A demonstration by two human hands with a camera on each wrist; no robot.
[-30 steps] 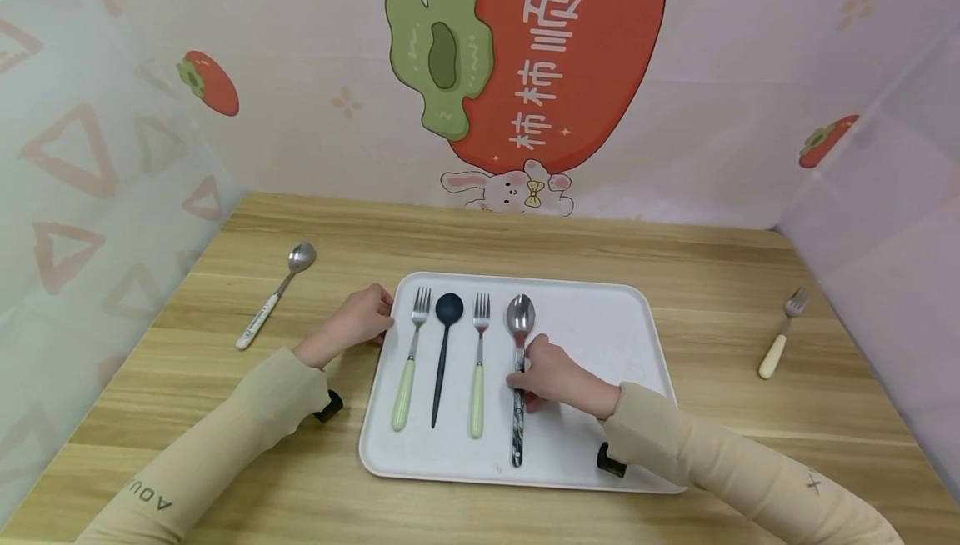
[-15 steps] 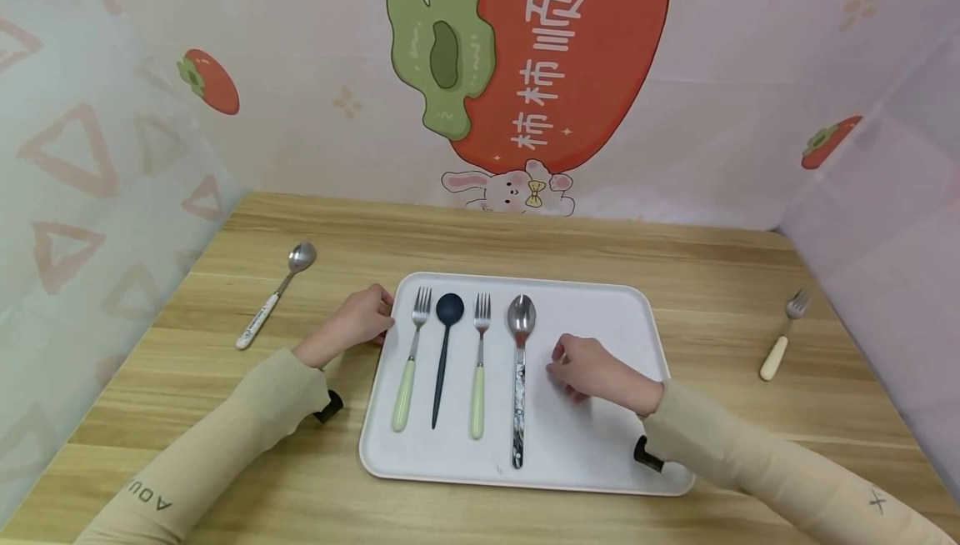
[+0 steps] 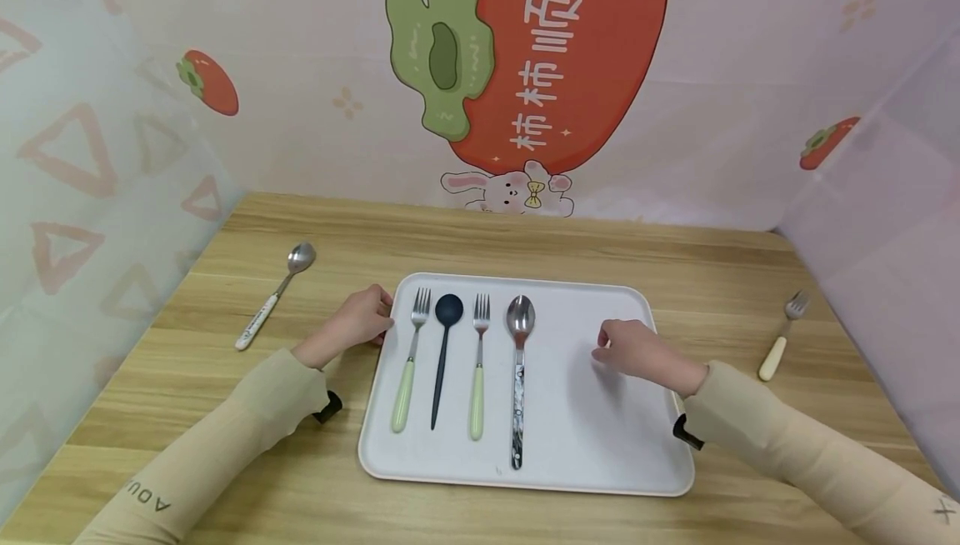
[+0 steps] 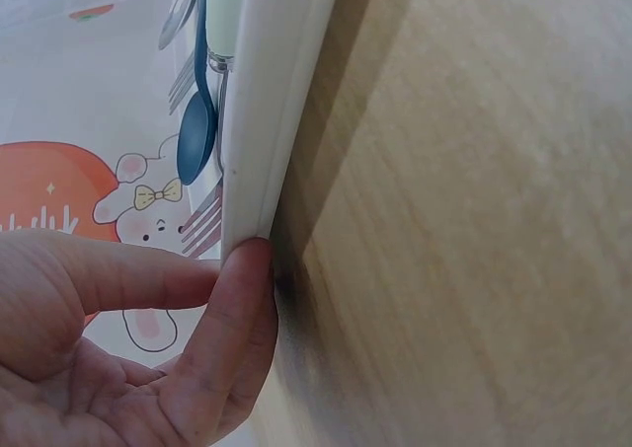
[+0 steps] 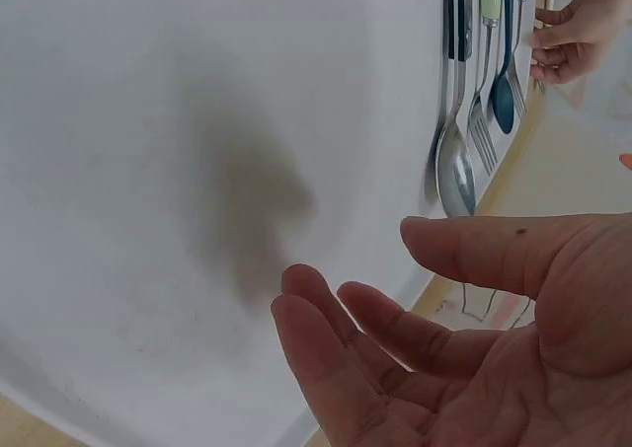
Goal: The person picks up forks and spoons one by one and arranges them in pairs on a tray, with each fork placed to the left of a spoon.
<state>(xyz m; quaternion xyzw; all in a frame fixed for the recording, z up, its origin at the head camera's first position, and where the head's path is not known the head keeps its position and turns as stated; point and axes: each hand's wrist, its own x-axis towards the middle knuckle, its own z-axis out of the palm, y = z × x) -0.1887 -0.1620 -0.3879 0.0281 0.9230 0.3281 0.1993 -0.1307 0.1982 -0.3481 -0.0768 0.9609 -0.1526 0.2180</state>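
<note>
A white tray [image 3: 585, 453] lies on the wooden table. My left hand [image 3: 358, 317] pinches its left rim between thumb and fingers, as the left wrist view shows. On the tray, from left to right, lie a green-handled fork [image 3: 403, 395], a dark spoon [image 3: 440, 370], a second green-handled fork [image 3: 477, 399] and a steel spoon [image 3: 518, 387] with a marbled black-and-grey handle. Above the tray's right part hovers my right hand [image 3: 643, 353], holding nothing. In the right wrist view its thumb and fingers [image 5: 306, 343] are apart, with a shadow on the tray beneath.
A spoon with a white handle [image 3: 258, 324] lies on the table left of the tray. Over on the right is a small fork with a cream handle [image 3: 774, 357]. Printed walls [image 3: 300, 137] close in the back and both sides.
My right hand has let go of the marbled-handled spoon and moved right, away from it. That spoon stays on the tray. My left hand keeps its place at the rim.
</note>
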